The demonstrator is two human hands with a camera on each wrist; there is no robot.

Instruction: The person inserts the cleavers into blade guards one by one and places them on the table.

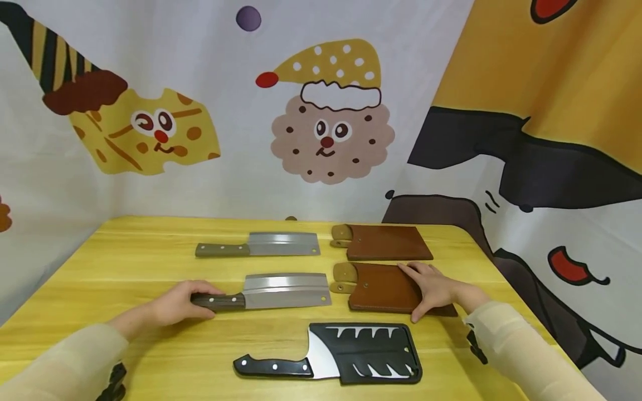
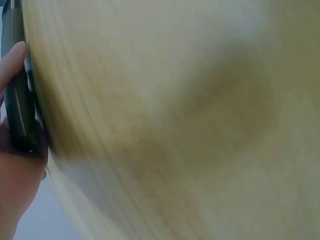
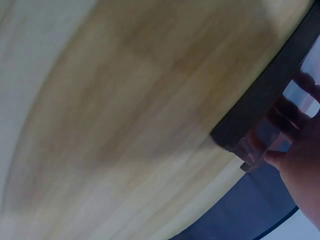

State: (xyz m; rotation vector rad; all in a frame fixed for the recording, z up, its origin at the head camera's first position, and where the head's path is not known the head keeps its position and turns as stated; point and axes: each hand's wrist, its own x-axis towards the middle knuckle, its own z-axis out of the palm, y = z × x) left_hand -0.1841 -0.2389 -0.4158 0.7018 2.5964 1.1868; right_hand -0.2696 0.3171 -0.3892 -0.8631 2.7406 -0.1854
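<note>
In the head view my left hand (image 1: 173, 303) holds the dark wooden handle (image 1: 220, 301) of the nearer bare cleaver, fingers above and thumb below. Its steel blade (image 1: 288, 291) points right and lies flat. The left wrist view shows the handle (image 2: 19, 100) against my fingers. My right hand (image 1: 433, 289) spans the nearer brown leather sheath (image 1: 383, 287), fingers at its far edge and thumb at its near edge. The sheath's snap strap (image 1: 343, 287) faces the blade tip. In the right wrist view the sheath's edge (image 3: 265, 85) shows beside my fingers.
Farther back lie a second cleaver (image 1: 283, 244) with an olive handle and another brown sheath (image 1: 388, 242). In front, a black-handled cleaver (image 1: 273, 367) sits in a black plastic cover (image 1: 376, 353). The yellow wooden table (image 1: 125, 250) ends at a printed curtain (image 1: 236, 189).
</note>
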